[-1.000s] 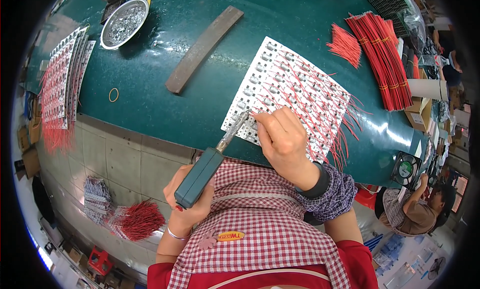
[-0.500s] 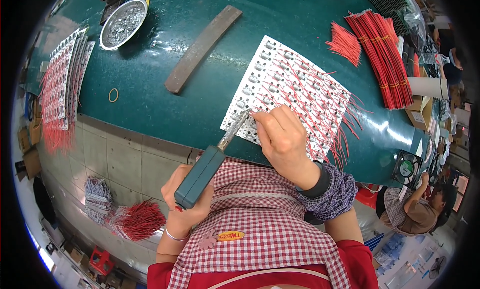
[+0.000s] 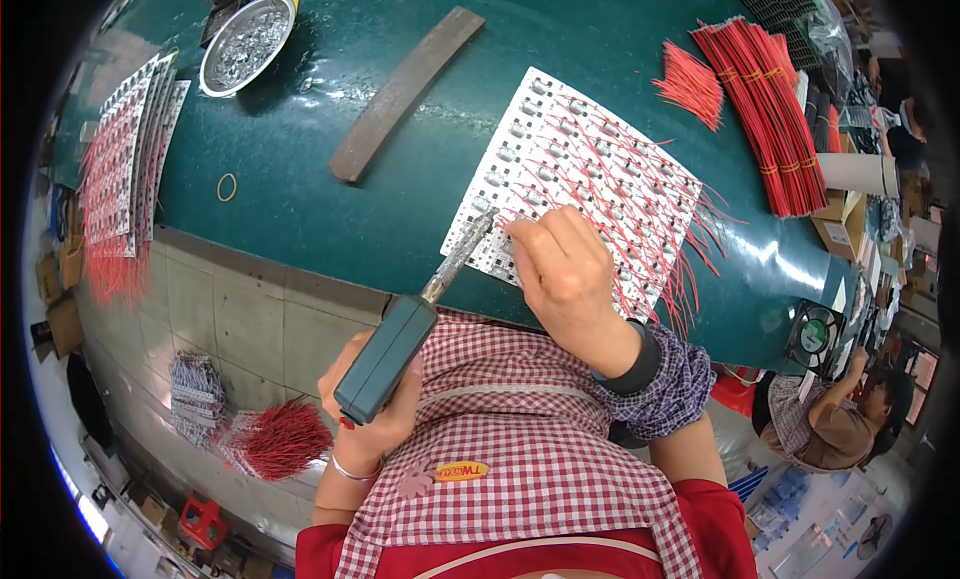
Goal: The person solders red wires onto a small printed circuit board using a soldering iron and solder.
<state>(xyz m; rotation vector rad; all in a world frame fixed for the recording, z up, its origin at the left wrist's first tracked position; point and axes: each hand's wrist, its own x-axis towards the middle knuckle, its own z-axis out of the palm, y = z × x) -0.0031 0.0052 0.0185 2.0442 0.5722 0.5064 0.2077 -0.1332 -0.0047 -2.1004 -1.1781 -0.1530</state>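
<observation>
My left hand [image 3: 375,416] is wrapped round the dark green body of a soldering gun [image 3: 387,359]. Its metal tip rests at or just over the near left part of a white circuit board panel [image 3: 520,129], which lies tilted on the table. Thumb and forefinger of my right hand [image 3: 570,274] are pinched beside the tip, on what looks like the end of a thin red wire [image 3: 508,222]. Rows of small dark and silvery components cover the panel. Many red wires [image 3: 665,244] trail from it toward the right.
On the green table [image 3: 270,149] are a curved brown bar [image 3: 410,94], a metal bowl [image 3: 248,47] of silvery scraps and a rubber band [image 3: 227,187]. Wired panels [image 3: 130,169] lean at the left edge. Red wire bundles [image 3: 765,119] and a small fan [image 3: 815,334] lie right. Another person [image 3: 840,414] sits right.
The soldering gun and my left hand have shifted slightly left and back toward me, its tip moving a little left. My right hand stays nearly still.
</observation>
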